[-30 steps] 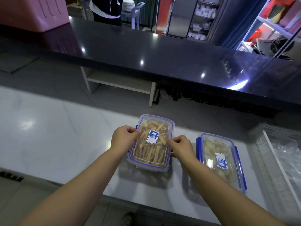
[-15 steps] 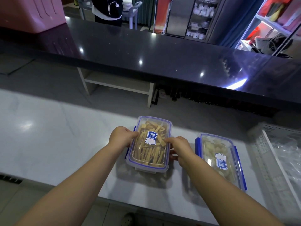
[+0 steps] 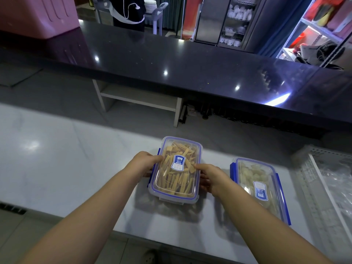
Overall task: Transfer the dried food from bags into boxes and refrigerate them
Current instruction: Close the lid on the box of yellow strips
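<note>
On the white surface (image 3: 57, 159), a clear box (image 3: 176, 169) with a blue-edged lid, filled with tan dried strips, sits near the middle. The left hand (image 3: 145, 164) clasps its left side and the right hand (image 3: 210, 178) its right side, fingers curled against the walls. A second box (image 3: 260, 187) of pale round pieces lies just right. A white tray (image 3: 312, 180) stands far right.
</note>
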Tool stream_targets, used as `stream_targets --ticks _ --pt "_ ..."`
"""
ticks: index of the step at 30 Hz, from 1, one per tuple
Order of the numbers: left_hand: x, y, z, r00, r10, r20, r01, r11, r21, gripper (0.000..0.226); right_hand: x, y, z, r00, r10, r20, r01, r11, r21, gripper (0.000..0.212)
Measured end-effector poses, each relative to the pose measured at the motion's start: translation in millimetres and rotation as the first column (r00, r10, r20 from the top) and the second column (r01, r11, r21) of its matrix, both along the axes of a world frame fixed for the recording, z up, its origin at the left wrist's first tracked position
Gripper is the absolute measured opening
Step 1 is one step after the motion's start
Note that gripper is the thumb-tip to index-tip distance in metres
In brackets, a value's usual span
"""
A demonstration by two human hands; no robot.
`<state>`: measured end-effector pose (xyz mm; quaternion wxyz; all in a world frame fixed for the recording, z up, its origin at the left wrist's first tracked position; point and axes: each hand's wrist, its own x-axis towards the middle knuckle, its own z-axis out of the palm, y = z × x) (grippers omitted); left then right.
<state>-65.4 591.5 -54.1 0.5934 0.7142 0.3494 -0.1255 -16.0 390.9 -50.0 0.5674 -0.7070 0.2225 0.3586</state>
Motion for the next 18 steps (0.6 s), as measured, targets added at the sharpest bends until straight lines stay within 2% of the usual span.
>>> stream_targets --ticks 3,6,9,12,14,16,18 --pt "-2.2 -0.2 -1.2 0.999 -0.007 0.036 0.005 0.999 0.051 0.025 -1.2 -0.8 -1.7 0.999 -0.010 0.035 0.011 0.999 -0.034 0.042" --pt "-4.0 -0.6 -3.6 0.991 0.004 0.132 -0.017 0.995 0.102 0.023 -6.0 -1.8 1.6 0.995 -0.021 0.102 0.026 0.999 -0.041 0.038" --pt "-5.7 -4.1 -5.0 0.980 -0.047 0.195 -0.002 0.970 0.245 0.027 -11.5 -3.3 -4.4 0.975 -0.015 0.220 0.035 0.996 -0.085 0.040" --pt "-6.9 -6.8 -5.2 0.970 -0.105 0.218 0.020 0.933 0.360 0.029 -14.4 -3.0 -10.2 0.931 0.005 0.364 0.045 0.991 -0.128 0.032" --pt "-6.6 -8.1 -3.9 0.967 -0.147 0.208 0.045 0.903 0.428 0.027 -14.8 -2.4 -9.8 0.882 0.084 0.464 0.010 0.980 -0.197 0.021" --pt "-5.1 -9.6 -2.3 0.967 -0.185 0.176 0.075 0.865 0.496 0.026 -14.9 -1.9 -9.1 0.840 0.159 0.519 -0.019 0.964 -0.264 0.013" --pt "-3.5 -11.1 -0.9 0.968 -0.209 0.142 0.100 0.833 0.544 0.026 -15.7 -1.6 -8.1 0.818 0.197 0.540 -0.035 0.955 -0.295 0.017"
